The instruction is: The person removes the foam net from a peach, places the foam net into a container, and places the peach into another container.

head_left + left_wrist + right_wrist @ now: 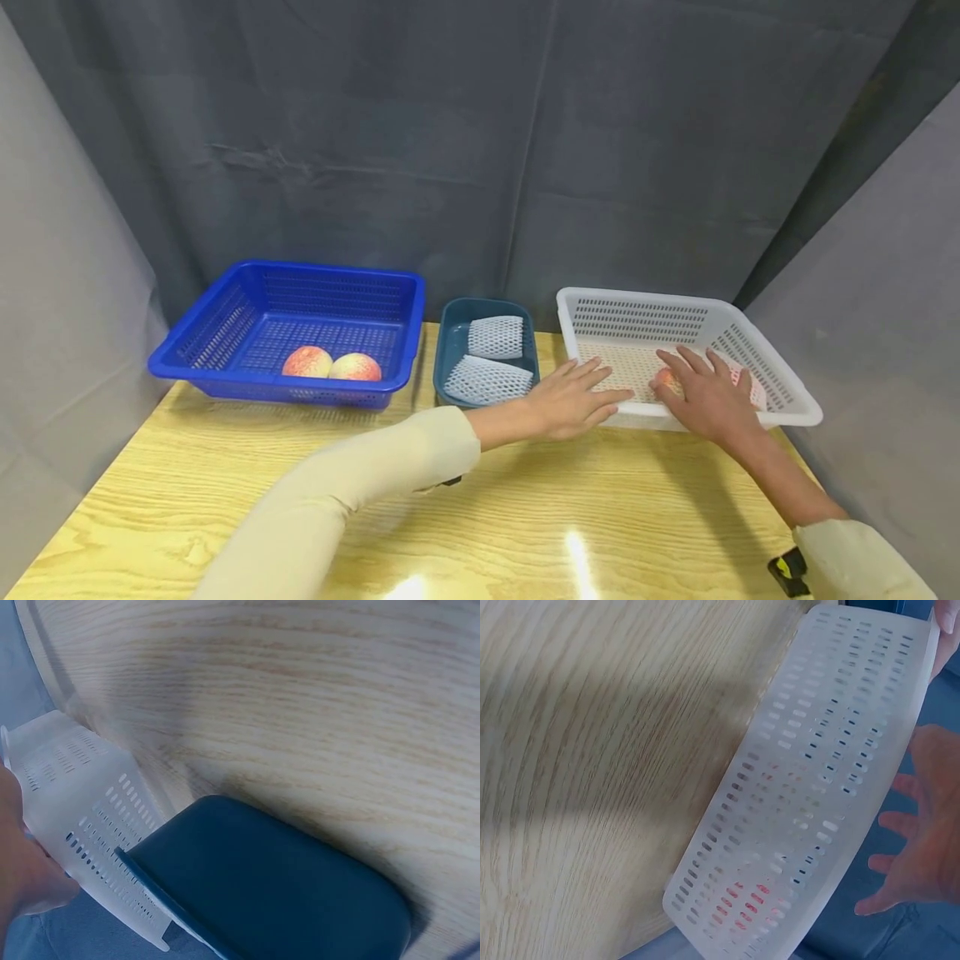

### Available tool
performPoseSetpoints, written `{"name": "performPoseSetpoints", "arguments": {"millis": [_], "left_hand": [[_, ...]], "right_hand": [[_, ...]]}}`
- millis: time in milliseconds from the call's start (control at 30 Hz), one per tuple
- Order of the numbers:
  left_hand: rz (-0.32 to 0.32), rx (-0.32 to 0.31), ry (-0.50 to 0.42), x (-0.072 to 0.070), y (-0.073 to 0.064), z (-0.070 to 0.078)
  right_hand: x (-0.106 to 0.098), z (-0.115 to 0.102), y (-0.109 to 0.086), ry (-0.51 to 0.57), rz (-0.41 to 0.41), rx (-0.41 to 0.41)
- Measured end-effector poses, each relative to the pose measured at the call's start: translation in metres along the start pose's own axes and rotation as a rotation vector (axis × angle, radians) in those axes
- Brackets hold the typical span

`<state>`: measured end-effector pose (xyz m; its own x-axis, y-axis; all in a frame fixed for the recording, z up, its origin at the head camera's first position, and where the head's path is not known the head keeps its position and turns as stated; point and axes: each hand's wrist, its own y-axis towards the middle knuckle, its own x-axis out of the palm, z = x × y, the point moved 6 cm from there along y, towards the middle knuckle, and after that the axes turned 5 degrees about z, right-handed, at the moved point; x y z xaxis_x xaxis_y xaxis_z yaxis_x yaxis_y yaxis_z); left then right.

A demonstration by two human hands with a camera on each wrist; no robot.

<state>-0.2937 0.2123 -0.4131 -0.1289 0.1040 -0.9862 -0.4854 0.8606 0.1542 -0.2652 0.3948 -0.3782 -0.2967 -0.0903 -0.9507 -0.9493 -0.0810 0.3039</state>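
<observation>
- Loosely spread, the right hand (708,402) hovers above a peach (669,380) inside the perforated white plastic basket (637,318), gripping nothing.
- The left hand (573,404), fingers straight, reaches that basket's near-left rim; contact unclear.
- 2 white mesh foam sleeves (489,380) lie in a smooth teal tub (454,325).
- Wood-grain tabletop (600,500); creased dark-grey curtain (390,167) behind.

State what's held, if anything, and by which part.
Nothing appears held: right hand above the white basket, left hand at its rim, both with fingers spread.
</observation>
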Motion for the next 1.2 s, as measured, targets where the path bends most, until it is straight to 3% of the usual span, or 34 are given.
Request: {"name": "performPoseSetpoints", "arguments": {"millis": [200, 567, 833, 1200], "left_hand": [[0.003, -0.003, -0.006, 0.000, -0.001, 0.000], [0.009, -0.001, 0.008, -0.004, -0.003, 0.001], [-0.009, -0.011, 0.028, -0.002, -0.002, 0.001], [-0.009, -0.005, 0.041, 0.000, 0.000, 0.001]], "right_hand": [[0.003, 0.007, 0.009, 0.053, 0.007, 0.003], [0.014, 0.026, 0.023, 0.141, -0.163, 0.071], [0.023, 0.037, 0.030, 0.126, -0.302, 0.050], [0.026, 0.036, 0.039, 0.098, -0.427, -0.011]]}}
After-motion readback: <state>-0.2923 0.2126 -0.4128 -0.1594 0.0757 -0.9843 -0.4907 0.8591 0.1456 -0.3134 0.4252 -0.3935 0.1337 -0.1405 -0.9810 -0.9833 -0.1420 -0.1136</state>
